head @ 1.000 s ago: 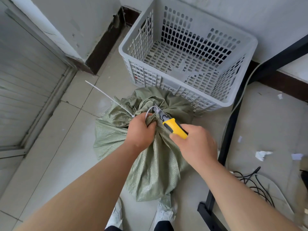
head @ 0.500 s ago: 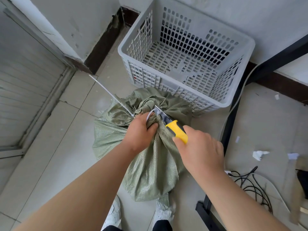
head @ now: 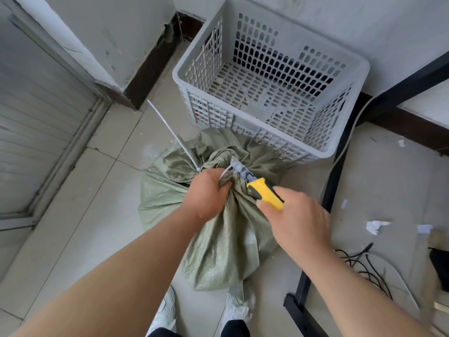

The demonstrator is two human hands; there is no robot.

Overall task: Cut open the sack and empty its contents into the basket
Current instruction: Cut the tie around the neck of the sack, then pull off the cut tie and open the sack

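Note:
A green woven sack (head: 223,242) stands on the tiled floor in front of me, its neck bunched and bound by a white zip tie (head: 170,132) whose long tail sticks up to the left. My left hand (head: 206,193) is clenched around the bunched neck. My right hand (head: 301,222) grips a yellow-handled utility knife (head: 264,193); its blade lies against the tie loop at the neck. Just beyond the sack sits a grey perforated plastic basket (head: 267,139), with nothing much inside.
A black metal table leg and frame (head: 332,190) runs down the right side. Black cables (head: 364,266) and paper scraps (head: 375,226) lie on the floor at right. A wall corner and a shutter door (head: 36,122) are at left. My white shoes (head: 165,312) are below the sack.
The knife blade has slid forward under the tie loop at the neck, and my right hand has shifted slightly back along the handle. My left hand keeps its hold on the neck.

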